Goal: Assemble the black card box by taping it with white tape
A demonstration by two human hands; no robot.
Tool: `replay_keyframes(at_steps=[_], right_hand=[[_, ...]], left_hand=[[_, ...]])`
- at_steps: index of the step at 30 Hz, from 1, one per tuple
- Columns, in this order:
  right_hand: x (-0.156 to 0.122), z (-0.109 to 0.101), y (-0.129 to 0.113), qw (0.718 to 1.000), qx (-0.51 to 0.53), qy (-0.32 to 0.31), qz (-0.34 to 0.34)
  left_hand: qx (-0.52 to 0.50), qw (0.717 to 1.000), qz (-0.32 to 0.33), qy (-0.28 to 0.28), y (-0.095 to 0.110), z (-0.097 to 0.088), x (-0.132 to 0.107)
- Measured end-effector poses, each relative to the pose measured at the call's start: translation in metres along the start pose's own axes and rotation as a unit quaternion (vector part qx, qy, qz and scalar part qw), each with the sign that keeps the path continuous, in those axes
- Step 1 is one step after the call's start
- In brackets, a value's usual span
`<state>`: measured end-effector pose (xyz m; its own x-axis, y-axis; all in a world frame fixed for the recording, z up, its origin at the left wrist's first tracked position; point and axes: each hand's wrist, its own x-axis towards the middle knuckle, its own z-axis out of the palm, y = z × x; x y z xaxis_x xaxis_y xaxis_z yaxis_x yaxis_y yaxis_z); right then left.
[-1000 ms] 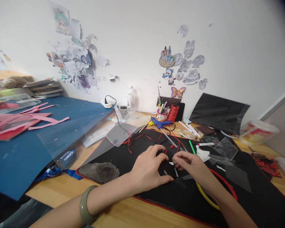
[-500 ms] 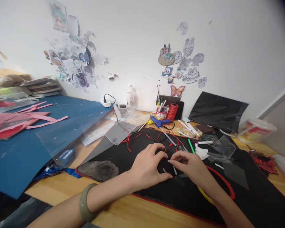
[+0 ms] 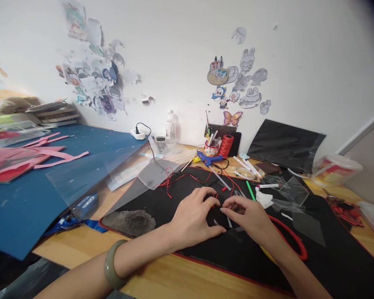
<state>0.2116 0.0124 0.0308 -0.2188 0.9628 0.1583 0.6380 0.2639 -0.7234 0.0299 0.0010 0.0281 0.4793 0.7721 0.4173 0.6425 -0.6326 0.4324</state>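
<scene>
My left hand rests on the black mat, its fingers arched and its thumb well apart from them. Between thumb and fingers I see bare mat and a thin pale sliver. My right hand is close by on the right, thumb and forefinger pinched together. Whatever sits in that pinch is too small or hidden to make out. Below the fingertips lies a narrow white strip, beside a clear plastic piece partly covered by my right hand.
Behind my hands lie a blue glue gun, red cord and a green stick. Crumpled white tissue, clear plastic offcuts and a red ring are to the right. A large clear sheet lies left.
My right hand has shifted very slightly, its fingertips still pinched. My left hand stays where it was.
</scene>
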Motion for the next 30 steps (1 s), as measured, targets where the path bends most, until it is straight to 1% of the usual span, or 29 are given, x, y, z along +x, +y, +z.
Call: replay_keyframes(at_steps=[8, 19, 24, 27, 30], right_hand=[[0.0, 0.0, -0.001, 1.0, 0.0, 0.007, 0.003], [0.0, 0.001, 0.001, 1.0, 0.023, -0.012, 0.014], [0.001, -0.003, 0.007, 0.998, 0.05, -0.036, 0.025], [0.001, -0.008, 0.012, 0.996, 0.07, -0.047, 0.025], [-0.002, -0.009, 0.017, 0.988, 0.112, -0.101, -0.001]], left_hand=[[0.002, 1.0, 0.003, -0.001, 0.0, 0.0, -0.001], [0.004, 1.0, 0.005, -0.002, 0.0, 0.0, 0.001], [0.0, 1.0, 0.007, -0.005, 0.0, -0.001, -0.001], [-0.021, 1.0, 0.003, -0.005, -0.001, 0.001, -0.001], [-0.072, 0.997, -0.022, 0.01, -0.004, 0.0, 0.0]])
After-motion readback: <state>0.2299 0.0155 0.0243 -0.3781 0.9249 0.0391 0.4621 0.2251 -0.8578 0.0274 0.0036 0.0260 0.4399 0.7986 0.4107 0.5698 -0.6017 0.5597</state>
